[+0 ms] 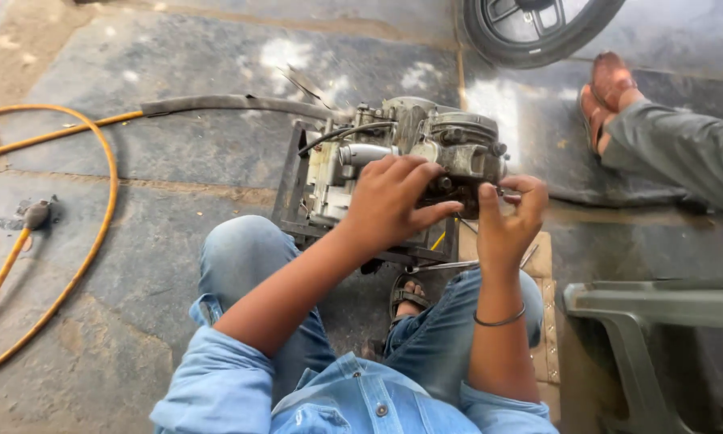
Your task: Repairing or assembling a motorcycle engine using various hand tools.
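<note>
A grey metal engine block sits on a dark metal stand on the stone floor in front of my knees. My left hand lies over the near side of the engine, fingers curled against it. Beside it, my right hand pinches a small part at the engine's right side; what it is cannot be made out. A dark bangle circles my right wrist. A slim metal tool lies under the stand near my sandalled foot.
An orange hose loops across the floor at left, ending in a nozzle. A black rubber strip lies behind the engine. Another person's leg and sandal are at right, a wheel at top, a grey plastic stool lower right.
</note>
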